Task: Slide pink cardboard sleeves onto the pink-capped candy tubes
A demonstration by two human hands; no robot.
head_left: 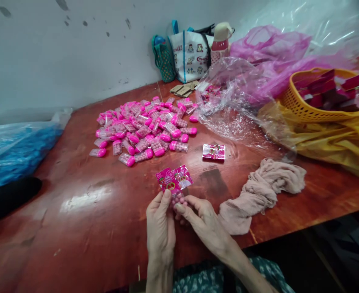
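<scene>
Near the table's front edge, my left hand (pixel 162 221) pinches a pink printed label (pixel 168 179) between thumb and fingers. A second pink label piece (pixel 183 177) spreads to its right. Just below the labels, my right hand (pixel 202 219) has its thumb and fingers closed on a small clear container of pink candies (pixel 178 199), whose lower part is hidden by the fingers. Beyond my hands lies a pile of pink-capped candy containers (pixel 143 130). A stack of folded pink labels (pixel 213 152) rests to the right of the pile.
A crumpled beige cloth (pixel 261 191) lies at the right. Behind it are clear plastic (pixel 231 118) and a yellow basket (pixel 315 114) of dark pink packets. Bags (pixel 190 57) and a bottle (pixel 221 40) stand by the wall. Blue-filled plastic (pixel 17 146) sits at far left.
</scene>
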